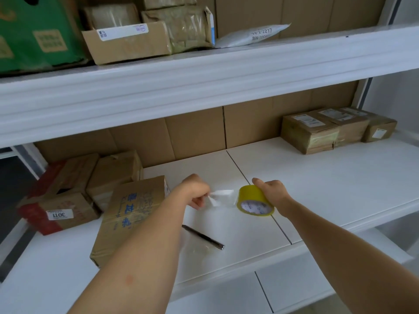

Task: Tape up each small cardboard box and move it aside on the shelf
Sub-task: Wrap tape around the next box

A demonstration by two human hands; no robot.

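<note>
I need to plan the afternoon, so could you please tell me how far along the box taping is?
Three taped brown cardboard boxes sit aside, far right. The right hand holds the yellow tape roll while the left hand pulls its clear end. Several brown cardboard boxes on the left remain.

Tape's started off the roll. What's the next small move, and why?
Probably carry the strip over to the blue-printed box on the left. The left hand pinches the tape's free end, the right hand grips the yellow roll, and both are off the box, to its right.
</note>
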